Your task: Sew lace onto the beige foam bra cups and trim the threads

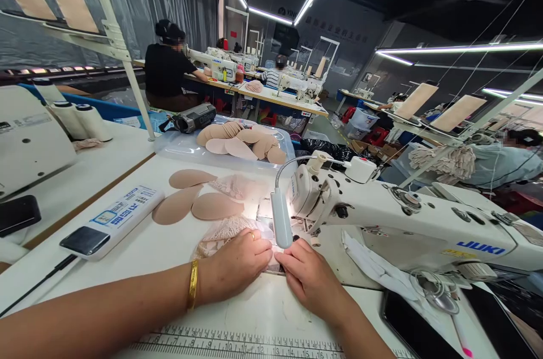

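My left hand (235, 265) lies on a piece of pink lace fabric (224, 233), fingers curled down and pressing it onto the white table just before the needle of the white sewing machine (382, 217). A ring and a gold bracelet (193, 284) show on that arm. My right hand (307, 277) rests beside it, fingertips pinching the fabric's edge under the small lamp (281, 217). Three beige foam cups (195, 200) lie just beyond the lace.
A clear plastic tray (186, 147) with several more beige cups stands further back. A control box (114, 220) lies at left, thread cones (82, 119) behind it, a dark phone (419, 328) at right. Other people sit at sewing stations across the room.
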Demonstrator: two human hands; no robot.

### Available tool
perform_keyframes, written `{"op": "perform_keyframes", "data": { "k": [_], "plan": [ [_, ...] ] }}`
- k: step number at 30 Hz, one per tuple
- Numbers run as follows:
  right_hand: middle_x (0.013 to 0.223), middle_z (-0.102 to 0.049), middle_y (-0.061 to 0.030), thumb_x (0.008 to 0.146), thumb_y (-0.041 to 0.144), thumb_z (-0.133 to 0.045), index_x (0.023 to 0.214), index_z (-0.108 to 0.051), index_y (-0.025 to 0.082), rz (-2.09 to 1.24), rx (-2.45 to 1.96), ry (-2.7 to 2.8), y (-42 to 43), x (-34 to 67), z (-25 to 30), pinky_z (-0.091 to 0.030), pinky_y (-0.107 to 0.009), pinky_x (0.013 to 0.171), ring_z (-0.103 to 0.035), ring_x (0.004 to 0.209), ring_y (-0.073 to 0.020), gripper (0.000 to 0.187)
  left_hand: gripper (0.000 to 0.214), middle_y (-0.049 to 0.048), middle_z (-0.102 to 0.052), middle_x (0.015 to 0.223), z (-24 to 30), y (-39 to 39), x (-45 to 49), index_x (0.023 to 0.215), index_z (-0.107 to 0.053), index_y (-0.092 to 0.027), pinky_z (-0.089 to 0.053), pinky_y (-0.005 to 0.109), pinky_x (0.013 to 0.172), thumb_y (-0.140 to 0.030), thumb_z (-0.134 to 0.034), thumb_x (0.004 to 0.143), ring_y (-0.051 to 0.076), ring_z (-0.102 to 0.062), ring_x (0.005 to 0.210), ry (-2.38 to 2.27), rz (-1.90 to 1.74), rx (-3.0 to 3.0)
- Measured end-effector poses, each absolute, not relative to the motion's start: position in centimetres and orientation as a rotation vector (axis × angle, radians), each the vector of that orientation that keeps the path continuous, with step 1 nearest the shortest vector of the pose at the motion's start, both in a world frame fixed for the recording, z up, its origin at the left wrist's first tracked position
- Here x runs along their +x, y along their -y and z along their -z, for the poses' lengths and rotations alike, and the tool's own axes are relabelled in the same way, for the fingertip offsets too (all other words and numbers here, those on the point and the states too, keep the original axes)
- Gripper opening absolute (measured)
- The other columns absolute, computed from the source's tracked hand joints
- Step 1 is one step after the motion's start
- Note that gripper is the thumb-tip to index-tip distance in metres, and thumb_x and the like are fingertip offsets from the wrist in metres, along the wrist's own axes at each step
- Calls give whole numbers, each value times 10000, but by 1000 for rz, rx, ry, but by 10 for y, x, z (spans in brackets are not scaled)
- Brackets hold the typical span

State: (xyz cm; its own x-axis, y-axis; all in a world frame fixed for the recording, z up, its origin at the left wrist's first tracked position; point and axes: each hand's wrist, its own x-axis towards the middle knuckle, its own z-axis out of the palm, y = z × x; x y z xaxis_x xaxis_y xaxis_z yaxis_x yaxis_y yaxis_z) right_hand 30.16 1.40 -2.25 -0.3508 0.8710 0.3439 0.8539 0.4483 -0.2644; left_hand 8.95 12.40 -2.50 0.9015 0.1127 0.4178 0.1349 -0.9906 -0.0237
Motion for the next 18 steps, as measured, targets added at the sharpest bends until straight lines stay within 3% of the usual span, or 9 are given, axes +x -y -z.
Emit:
{"op": "perform_keyframes", "data": {
  "k": [9, 18],
  "plan": [
    [856, -590, -47, 957, 57, -442, 1136, -647, 235, 32, -1489, 2209, -20, 303, 30, -411, -306, 613, -538, 772, -221, 325, 181, 52, -673, 877, 24, -149, 100, 873, -601, -209, -495, 372, 812, -66, -533, 960, 226, -605, 807, 82, 648, -3195],
    [854, -573, -43, 948, 95, -444, 916, -604, 236, 77, -1549, 2124, -28, 303, 41, -366, -300, 572, -540, 748, -214, 216, 163, 67, -709, 964, 10, -159, 106, 903, -618, -206, -496, 380, 892, -98, -526, 983, 240, -621, 877, 58, 616, -3190]
  ]
}}
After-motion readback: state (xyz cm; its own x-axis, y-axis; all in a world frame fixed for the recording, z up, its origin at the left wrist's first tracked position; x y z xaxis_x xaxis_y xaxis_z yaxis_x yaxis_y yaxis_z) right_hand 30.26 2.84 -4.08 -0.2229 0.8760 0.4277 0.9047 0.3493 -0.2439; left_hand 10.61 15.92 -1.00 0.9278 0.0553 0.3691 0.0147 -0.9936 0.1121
